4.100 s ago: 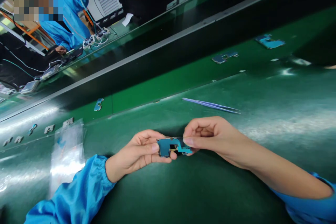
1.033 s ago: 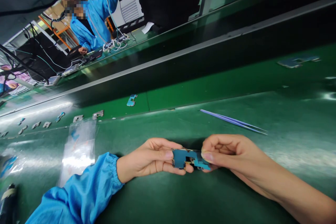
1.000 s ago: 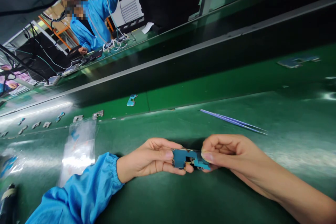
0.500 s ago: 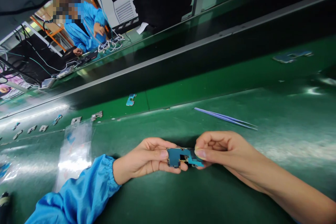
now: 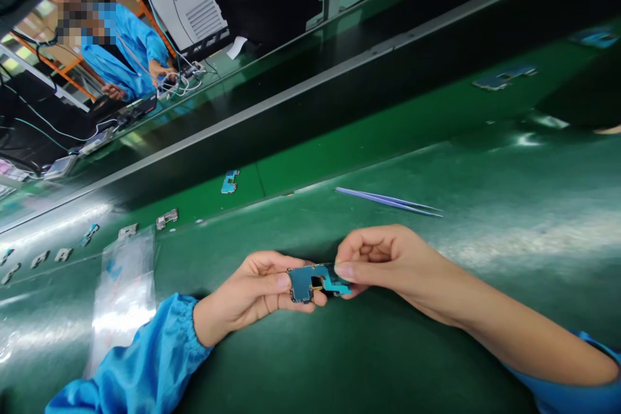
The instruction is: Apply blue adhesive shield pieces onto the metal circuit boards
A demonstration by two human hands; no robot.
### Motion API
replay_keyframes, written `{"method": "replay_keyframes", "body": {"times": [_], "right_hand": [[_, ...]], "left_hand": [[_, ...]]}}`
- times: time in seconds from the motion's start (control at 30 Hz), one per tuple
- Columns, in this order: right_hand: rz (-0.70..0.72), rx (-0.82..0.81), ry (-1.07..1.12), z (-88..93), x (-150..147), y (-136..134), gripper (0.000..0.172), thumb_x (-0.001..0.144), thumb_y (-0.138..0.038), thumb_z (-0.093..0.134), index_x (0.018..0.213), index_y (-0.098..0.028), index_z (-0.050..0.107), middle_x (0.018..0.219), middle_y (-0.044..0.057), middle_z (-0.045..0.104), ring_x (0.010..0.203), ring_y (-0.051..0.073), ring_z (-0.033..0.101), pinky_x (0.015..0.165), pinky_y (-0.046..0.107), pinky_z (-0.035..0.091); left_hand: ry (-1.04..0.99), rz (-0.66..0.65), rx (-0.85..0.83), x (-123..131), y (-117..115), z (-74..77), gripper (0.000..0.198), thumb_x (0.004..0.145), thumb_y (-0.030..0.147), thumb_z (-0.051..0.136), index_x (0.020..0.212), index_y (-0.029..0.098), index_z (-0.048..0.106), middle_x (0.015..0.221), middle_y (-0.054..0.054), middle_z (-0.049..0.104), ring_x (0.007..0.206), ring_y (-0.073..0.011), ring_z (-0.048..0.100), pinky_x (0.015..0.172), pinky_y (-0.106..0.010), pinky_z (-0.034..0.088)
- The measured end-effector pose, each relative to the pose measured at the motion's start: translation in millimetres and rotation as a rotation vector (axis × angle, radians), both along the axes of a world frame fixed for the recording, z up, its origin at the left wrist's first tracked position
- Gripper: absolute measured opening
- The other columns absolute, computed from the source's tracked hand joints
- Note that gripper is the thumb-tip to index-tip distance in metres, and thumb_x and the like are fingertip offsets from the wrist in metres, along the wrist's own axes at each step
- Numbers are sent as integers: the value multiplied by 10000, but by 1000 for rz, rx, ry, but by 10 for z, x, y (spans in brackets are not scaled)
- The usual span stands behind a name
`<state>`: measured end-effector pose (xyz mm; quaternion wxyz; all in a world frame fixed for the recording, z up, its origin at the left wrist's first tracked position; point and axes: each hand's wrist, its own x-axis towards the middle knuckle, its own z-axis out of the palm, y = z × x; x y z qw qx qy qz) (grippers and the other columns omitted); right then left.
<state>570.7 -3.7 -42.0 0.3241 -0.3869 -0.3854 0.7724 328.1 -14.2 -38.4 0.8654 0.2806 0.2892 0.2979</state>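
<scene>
A small blue circuit board with a notched outline is held just above the green bench between both hands. My left hand pinches its left end between thumb and fingers. My right hand pinches its right end, thumb on top and fingers curled under. Both hands are closed on the board. A pair of thin purple tweezers lies on the bench just beyond my right hand.
A clear plastic bag lies at the left. On the green conveyor belt beyond lie a blue board, another board far right and several small metal parts. A person in a blue coat works at the far bench.
The view has swung, so everything sits lower left in the picture than half a second ago. Both hands keep the same pinch on the board. The far person's hands moved down to their bench.
</scene>
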Motion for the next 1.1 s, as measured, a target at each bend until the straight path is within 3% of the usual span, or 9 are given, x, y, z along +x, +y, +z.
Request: {"method": "replay_keyframes", "body": {"times": [0.43,0.77,0.97,1.1], "right_hand": [[10,38,-11,-14,-7,2,227,662,-322,916,719,-176,752,666,42,741,629,153,710,618,258,606],[13,58,-46,7,-25,-14,192,678,-281,879,709,-186,716,675,32,733,633,147,695,620,260,602],[-2,160,-116,16,-82,-47,185,732,-239,793,750,-197,613,629,-39,603,592,112,623,599,256,582],[1,202,-111,12,-108,-70,192,790,-283,742,824,-205,570,626,-73,511,610,117,633,650,286,593]], "left_hand": [[-14,-33,42,-8,13,6,197,884,217,762,1079,207,788,1085,-103,782,974,-225,775,825,-258,636],[12,-18,98,-1,-10,24,152,936,196,691,1073,197,756,1177,-99,751,976,-232,774,820,-271,639],[69,9,121,30,-5,40,101,949,185,662,1034,161,709,1150,-90,752,940,-230,780,795,-286,647],[210,144,262,64,-57,-10,120,927,220,701,1021,151,671,1045,-69,762,869,-196,779,785,-289,640]]}}
